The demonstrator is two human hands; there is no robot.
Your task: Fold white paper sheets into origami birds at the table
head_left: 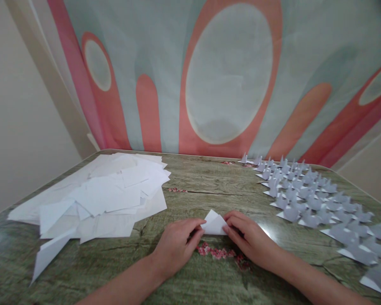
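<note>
A small folded piece of white paper [213, 224] is held between my two hands, just above or on the table in front of me. My left hand [179, 239] pinches its left corner between thumb and fingers. At the right corner, the thumb and fingers of my right hand [249, 237] grip the paper in the same way. The paper has a flat lower edge and pointed folds at the top. Whether its underside touches the table I cannot tell.
A spread pile of white paper sheets [108, 195] covers the table's left side, one folded piece [52, 252] jutting toward me. Rows of folded white paper figures [314, 203] stand on the right. The wood-patterned table [197, 173] meets a patterned cloth backdrop [228, 76].
</note>
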